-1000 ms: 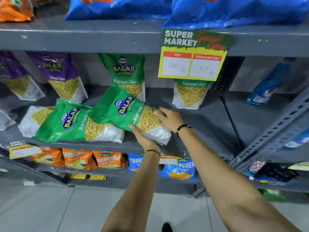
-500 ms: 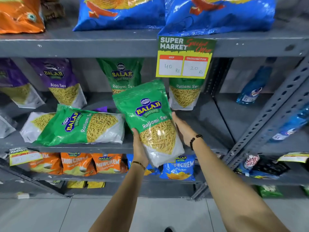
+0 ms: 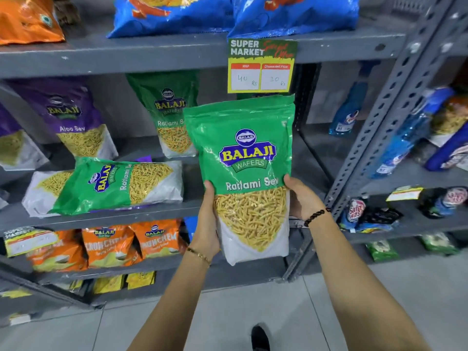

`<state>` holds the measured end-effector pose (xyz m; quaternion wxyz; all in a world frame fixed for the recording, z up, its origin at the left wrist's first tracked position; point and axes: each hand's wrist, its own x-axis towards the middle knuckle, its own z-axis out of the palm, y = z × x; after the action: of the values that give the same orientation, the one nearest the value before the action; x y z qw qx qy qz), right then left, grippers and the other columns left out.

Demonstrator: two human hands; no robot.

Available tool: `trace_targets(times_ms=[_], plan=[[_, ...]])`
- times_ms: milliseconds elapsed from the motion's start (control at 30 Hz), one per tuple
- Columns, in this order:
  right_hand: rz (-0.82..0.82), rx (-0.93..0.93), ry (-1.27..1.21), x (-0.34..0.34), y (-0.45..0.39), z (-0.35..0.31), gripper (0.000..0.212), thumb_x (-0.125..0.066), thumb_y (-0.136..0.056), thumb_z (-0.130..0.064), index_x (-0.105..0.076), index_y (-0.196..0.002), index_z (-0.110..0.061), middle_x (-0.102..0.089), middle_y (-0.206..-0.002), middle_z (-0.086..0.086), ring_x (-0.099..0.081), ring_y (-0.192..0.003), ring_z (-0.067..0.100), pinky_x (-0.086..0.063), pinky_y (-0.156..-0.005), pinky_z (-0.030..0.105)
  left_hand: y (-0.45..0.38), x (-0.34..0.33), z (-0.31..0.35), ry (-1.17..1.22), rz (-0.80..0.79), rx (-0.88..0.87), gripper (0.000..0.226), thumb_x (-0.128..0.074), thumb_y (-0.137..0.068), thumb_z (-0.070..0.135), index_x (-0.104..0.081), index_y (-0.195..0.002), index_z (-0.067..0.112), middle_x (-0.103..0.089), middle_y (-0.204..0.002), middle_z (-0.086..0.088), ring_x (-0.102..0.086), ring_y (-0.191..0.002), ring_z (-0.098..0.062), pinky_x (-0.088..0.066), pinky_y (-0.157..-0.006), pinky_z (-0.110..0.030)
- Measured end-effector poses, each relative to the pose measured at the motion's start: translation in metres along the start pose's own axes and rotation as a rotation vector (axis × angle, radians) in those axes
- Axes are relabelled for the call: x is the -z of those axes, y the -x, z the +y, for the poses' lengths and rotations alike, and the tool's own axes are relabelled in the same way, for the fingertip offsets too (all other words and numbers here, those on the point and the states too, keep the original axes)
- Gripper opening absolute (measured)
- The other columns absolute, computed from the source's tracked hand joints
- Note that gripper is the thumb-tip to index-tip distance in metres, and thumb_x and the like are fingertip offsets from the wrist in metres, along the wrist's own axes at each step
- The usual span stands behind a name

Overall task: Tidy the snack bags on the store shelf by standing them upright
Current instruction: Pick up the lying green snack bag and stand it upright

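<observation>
A green Ratlami Sev bag (image 3: 245, 158) is held upright in the air in front of the grey middle shelf (image 3: 106, 220). My left hand (image 3: 206, 224) grips its left edge and my right hand (image 3: 302, 198) grips its right edge. A second green Ratlami Sev bag (image 3: 119, 184) lies flat on its side on the shelf to the left, on top of another lying bag (image 3: 43, 186). Behind them a green bag (image 3: 169, 117) and a purple Aloo Sev bag (image 3: 76, 117) stand upright against the back.
A yellow price tag (image 3: 260, 65) hangs from the shelf above, just over the held bag. Orange snack packs (image 3: 131, 241) fill the lower shelf. A slanted perforated upright (image 3: 379, 117) stands to the right, with blue bottles (image 3: 348, 111) beyond it.
The green bag was lifted off the shelf, turned from lying sideways to upright, and carried right and forward between both hands. The view shifted slightly upward.
</observation>
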<state>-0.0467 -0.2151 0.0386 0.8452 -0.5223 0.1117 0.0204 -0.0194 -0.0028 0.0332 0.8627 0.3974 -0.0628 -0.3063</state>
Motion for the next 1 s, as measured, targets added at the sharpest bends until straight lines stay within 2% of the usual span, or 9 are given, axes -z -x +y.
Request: trace_targets(times_ms=[133, 233, 300, 500, 633, 733, 833, 900, 1000], plan=[[-0.092, 0.024, -0.003, 0.001, 0.007, -0.006, 0.054, -0.089, -0.033, -0.048, -0.074, -0.074, -0.017, -0.077, -0.074, 0.002, -0.072, -0.071, 0.016, -0.060, -0.065, 0.031, -0.001, -0.003, -0.001, -0.019, 0.007, 0.022, 0.060, -0.045, -0.075, 0.068, -0.065, -0.116, 0.027, -0.069, -0.120, -0.006, -0.065, -0.110, -0.025, -0.055, -0.087, -0.044], [-0.072, 0.000, 0.001, 0.005, 0.000, -0.012, 0.054, -0.078, -0.058, -0.048, -0.067, -0.097, -0.012, -0.072, -0.097, 0.008, -0.069, -0.089, 0.021, -0.054, -0.086, 0.040, -0.013, -0.008, -0.003, -0.017, -0.014, 0.010, 0.062, -0.047, -0.074, 0.066, -0.063, -0.119, 0.025, -0.068, -0.122, -0.007, -0.064, -0.112, -0.025, -0.058, -0.083, -0.042], [-0.017, 0.018, -0.020, 0.009, -0.007, -0.016, 0.037, -0.056, -0.083, -0.038, -0.063, -0.108, -0.011, -0.068, -0.107, 0.009, -0.065, -0.099, 0.023, -0.048, -0.095, 0.042, -0.028, -0.013, -0.004, -0.072, 0.045, -0.023, 0.064, -0.047, -0.078, 0.063, -0.056, -0.127, 0.023, -0.062, -0.131, -0.009, -0.059, -0.119, -0.028, -0.050, -0.097, -0.047], [0.218, 0.215, -0.017, 0.032, -0.046, -0.037, 0.024, -0.041, -0.097, -0.017, -0.064, -0.103, -0.014, -0.075, -0.092, -0.004, -0.066, -0.090, 0.011, -0.057, -0.075, 0.021, -0.104, -0.026, -0.003, -0.399, 0.135, -0.107, 0.043, -0.035, -0.099, 0.035, -0.049, -0.132, 0.012, -0.060, -0.131, -0.005, -0.054, -0.125, -0.022, -0.042, -0.106, -0.038], [0.342, 0.274, 0.084, 0.047, -0.078, -0.058, 0.022, -0.044, -0.096, -0.017, -0.066, -0.096, -0.020, -0.073, -0.088, -0.009, -0.065, -0.083, 0.007, -0.052, -0.076, 0.023, -0.150, -0.034, 0.009, -0.576, 0.110, -0.114, 0.035, -0.034, -0.100, 0.031, -0.057, -0.122, 0.015, -0.071, -0.100, 0.019, -0.067, -0.089, 0.008, -0.052, -0.077, -0.009], [0.377, 0.290, 0.094, 0.051, -0.100, -0.065, 0.023, -0.044, -0.096, -0.015, -0.065, -0.090, -0.022, -0.074, -0.075, -0.018, -0.064, -0.076, 0.001, -0.048, -0.078, 0.023, -0.173, -0.029, 0.014, -0.610, 0.116, -0.107, 0.036, -0.033, -0.100, 0.028, -0.054, -0.124, 0.012, -0.066, -0.113, 0.007, -0.066, -0.091, 0.007, -0.051, -0.080, -0.009], [0.392, 0.298, 0.089, 0.050, -0.113, -0.070, 0.024, -0.045, -0.095, -0.015, -0.066, -0.091, -0.023, -0.073, -0.079, -0.018, -0.063, -0.081, 0.003, -0.049, -0.079, 0.022, -0.184, -0.024, 0.017, -0.669, 0.137, -0.118, 0.034, -0.032, -0.101, 0.025, -0.052, -0.125, 0.013, -0.064, -0.105, 0.016, -0.063, -0.087, 0.016, -0.051, -0.083, -0.007], [0.400, 0.302, 0.092, 0.049, -0.116, -0.070, 0.023, -0.045, -0.095, -0.015, -0.066, -0.092, -0.024, -0.072, -0.086, -0.014, -0.063, -0.082, 0.003, -0.049, -0.080, 0.022, -0.186, -0.021, 0.019, -0.653, 0.141, -0.092, 0.033, -0.034, -0.100, 0.030, -0.053, -0.124, 0.017, -0.065, -0.109, 0.011, -0.064, -0.095, 0.006, -0.049, -0.096, -0.021], [0.427, 0.308, 0.080, 0.049, -0.115, -0.066, 0.021, -0.045, -0.095, -0.015, -0.065, -0.104, -0.016, -0.069, -0.090, -0.009, -0.062, -0.081, 0.005, -0.050, -0.079, 0.024, -0.184, -0.021, 0.018, -0.578, 0.134, -0.082, 0.031, -0.037, -0.099, 0.027, -0.053, -0.124, 0.016, -0.064, -0.115, 0.002, -0.065, -0.096, 0.000, -0.051, -0.088, -0.020]])
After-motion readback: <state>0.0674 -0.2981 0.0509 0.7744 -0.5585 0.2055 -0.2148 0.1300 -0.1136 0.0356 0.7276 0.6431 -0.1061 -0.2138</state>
